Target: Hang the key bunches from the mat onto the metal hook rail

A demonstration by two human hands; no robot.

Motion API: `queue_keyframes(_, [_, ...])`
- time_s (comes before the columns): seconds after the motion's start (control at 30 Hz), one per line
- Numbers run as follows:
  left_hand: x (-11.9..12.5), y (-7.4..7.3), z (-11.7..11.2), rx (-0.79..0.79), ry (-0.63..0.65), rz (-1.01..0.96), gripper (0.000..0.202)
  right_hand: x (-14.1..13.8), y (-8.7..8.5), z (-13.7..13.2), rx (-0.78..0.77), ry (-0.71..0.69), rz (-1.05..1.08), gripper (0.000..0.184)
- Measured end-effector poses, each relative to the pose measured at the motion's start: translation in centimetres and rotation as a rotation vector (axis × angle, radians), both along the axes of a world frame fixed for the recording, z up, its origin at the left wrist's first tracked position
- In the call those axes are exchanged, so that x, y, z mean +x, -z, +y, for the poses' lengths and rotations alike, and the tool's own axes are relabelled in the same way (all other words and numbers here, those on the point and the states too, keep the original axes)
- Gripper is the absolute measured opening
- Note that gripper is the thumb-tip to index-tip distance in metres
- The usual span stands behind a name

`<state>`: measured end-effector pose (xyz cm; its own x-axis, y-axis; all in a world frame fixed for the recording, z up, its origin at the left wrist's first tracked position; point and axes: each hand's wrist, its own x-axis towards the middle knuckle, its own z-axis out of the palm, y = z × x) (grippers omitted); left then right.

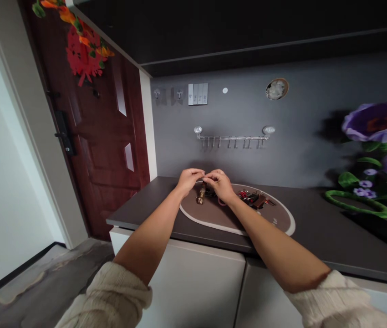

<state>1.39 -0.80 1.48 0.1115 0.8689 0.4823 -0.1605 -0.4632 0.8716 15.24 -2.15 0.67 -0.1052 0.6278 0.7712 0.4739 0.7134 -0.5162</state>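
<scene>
My left hand (pixel 189 178) and my right hand (pixel 219 183) meet fingertip to fingertip above the left end of an oval brown mat (pixel 278 221) on the dark countertop. Both pinch a small ring or cord between them. A little gold-coloured charm (pixel 201 196) hangs below it, just over the mat. What else is attached to the cord is hidden by my right hand. Further right on the mat lies a bunch of keys with red and dark fobs (pixel 253 197).
A metal hook rail (pixel 231 138) is fixed to the grey wall above the mat, with wall switches (pixel 198 94) higher up. A dark red door (pixel 94 136) stands at the left. Purple flower decoration (pixel 374 150) fills the right. White cabinet fronts (pixel 193 282) lie below the counter.
</scene>
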Motion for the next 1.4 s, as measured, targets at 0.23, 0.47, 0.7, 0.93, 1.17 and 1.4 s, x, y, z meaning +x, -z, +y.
queue_keyframes(0.23, [-0.1, -0.1, -0.1, 0.064, -0.015, 0.048, 0.019, 0.3, 0.2, 0.6, -0.144, -0.051, 0.233, 0.020])
queue_keyframes(0.47, [0.1, -0.1, -0.2, 0.112, -0.039, 0.089, 0.020, 0.0, 0.2, 0.3, -0.230, -0.121, 0.229, 0.019])
queue_keyframes(0.7, [-0.1, 0.3, 0.9, 0.064, -0.244, -0.006, 0.027, -0.1, -0.7, 0.1, -0.224, -0.070, 0.259, 0.021])
queue_keyframes(0.93, [-0.3, 1.5, 2.3, 0.001, -0.455, 0.092, 0.024, -0.8, -3.8, 1.2, -0.335, -0.143, 0.437, 0.024])
queue_keyframes(1.17, [-0.4, 2.0, 2.6, 0.034, -0.553, 0.292, 0.023, -2.6, -7.6, 4.2, -0.455, -0.152, 0.687, 0.009])
queue_keyframes(1.4, [-0.4, 1.9, 2.6, 0.095, -0.576, 0.367, 0.025, -4.2, -8.9, 7.3, -0.536, -0.098, 0.853, 0.014])
